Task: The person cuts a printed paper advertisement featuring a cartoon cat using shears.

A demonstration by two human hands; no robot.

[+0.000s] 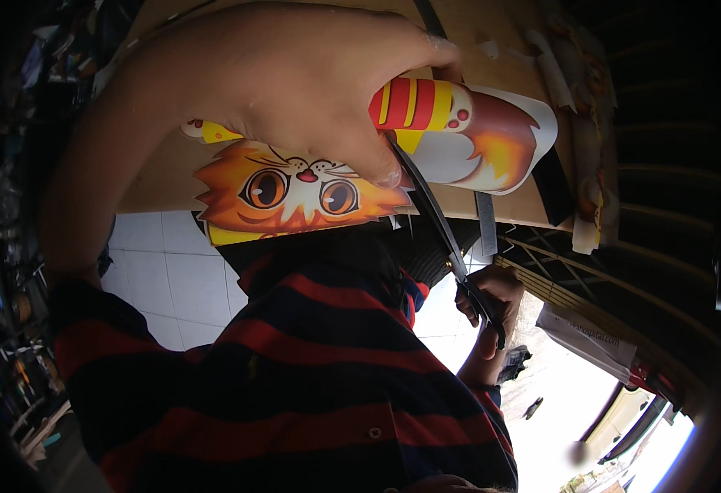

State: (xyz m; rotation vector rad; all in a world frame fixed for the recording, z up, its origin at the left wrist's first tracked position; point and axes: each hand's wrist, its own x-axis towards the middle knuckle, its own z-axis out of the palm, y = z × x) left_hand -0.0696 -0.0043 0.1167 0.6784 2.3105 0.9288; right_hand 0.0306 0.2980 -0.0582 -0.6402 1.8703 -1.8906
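My left hand [303, 78] reaches in from the left and grips a printed cartoon cat sheet [303, 197]. Its thumb presses on the paper beside the orange cat face, which appears upside down. A striped red-and-yellow sleeve with a paw and a bushy orange-brown tail [504, 148] show on the part of the sheet right of the thumb. My right hand [496, 296], lower down, is closed around the handles of long dark scissors [438, 218]. The blades point up and left, and their tip meets the paper close to my left thumb. My left fingertips are mostly hidden.
Beneath the sheet lies a brown board or tabletop [516, 74]. Curled paper offcuts [586, 164] hang along its right side. Dark straps [486, 222] cross its near edge. Pale floor tiles [167, 275] show below, and cluttered shelves [7, 287] stand at the far left.
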